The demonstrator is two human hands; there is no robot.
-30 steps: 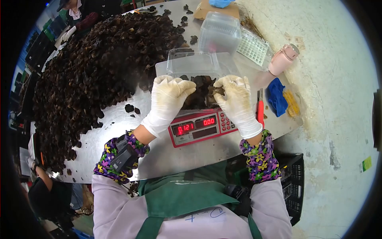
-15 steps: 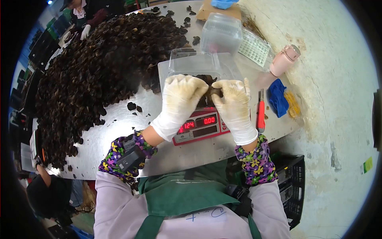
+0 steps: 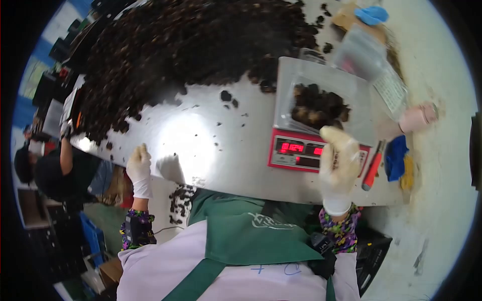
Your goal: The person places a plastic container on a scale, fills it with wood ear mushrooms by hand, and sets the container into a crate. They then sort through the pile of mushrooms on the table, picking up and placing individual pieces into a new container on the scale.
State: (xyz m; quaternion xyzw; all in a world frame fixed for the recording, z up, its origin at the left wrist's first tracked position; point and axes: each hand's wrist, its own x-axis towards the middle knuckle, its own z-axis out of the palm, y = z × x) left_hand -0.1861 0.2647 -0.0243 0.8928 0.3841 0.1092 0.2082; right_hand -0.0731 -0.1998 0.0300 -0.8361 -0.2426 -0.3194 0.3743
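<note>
My left hand [image 3: 139, 169], in a whitish glove, is out to the left by the table's front edge, away from the scale. Its fingers are drawn together; anything between them is too small to make out. My right hand [image 3: 340, 163], gloved too, hovers at the front of a red digital scale [image 3: 296, 159], partly covering its display. Its fingers are loosely bent, with nothing visible in them, and the tips are near the rim of a clear plastic container [image 3: 285, 108]. Dark, crinkled pieces like dried wood ear mushroom [image 3: 319, 108] lie inside the container on the scale.
A large heap of the same dark pieces [image 3: 201, 45] covers the back of the metal table [image 3: 241, 165]. Right of the scale are a red-handled cutter [image 3: 372, 170], a blue cloth [image 3: 396, 158] and a pink bottle [image 3: 419, 118]. A co-worker [image 3: 63, 168] is at the left.
My hands, earlier pinching a dark piece together over the container, have parted. The left has swung far left; the right has come back towards the display. The view has turned left.
</note>
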